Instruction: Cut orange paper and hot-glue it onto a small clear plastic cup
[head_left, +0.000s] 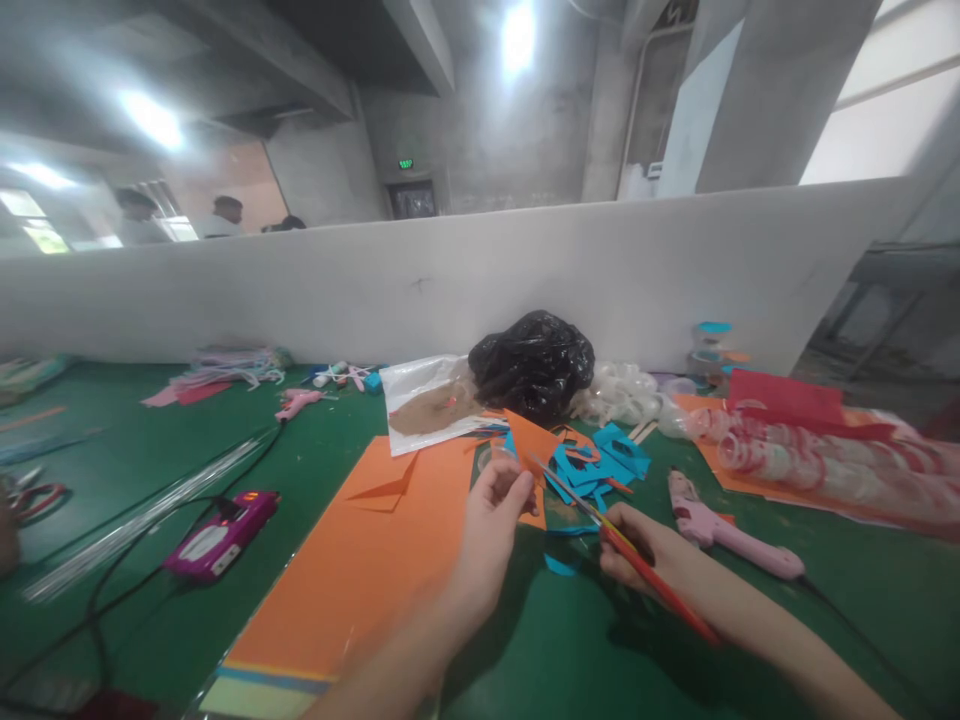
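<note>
Head view: both hands are at work over the green table (525, 660), close to the middle of the shot.
Left hand: the left hand (491, 515) is raised, thumb and fingers (519, 490) pinched together on the lower edge of an orange paper piece (531, 440).
Right hand: the right hand (637, 548) is curled tight around the red-handled scissors (600, 518); the fingers are wrapped closed, nothing loose.
Scissors: the blades point up and left, tips right at the orange paper piece. It's too blurry to say if the blades are apart or together.
Orange paper piece: a roughly triangular cut-off, held up off the table and tilted, with a pointed top corner. It sits just in front of the black bag (536, 365).
Beside it: a big orange sheet (375, 560) lies flat to the left of the left hand, with a folded flap near its top.
Scraps: blue offcuts (600, 460) are scattered just beyond the scissors.
Other stuff: a pink glue gun (724, 532) lies right of the right hand, and a purple gadget (221, 535) with a black cable sits well off to the left.
</note>
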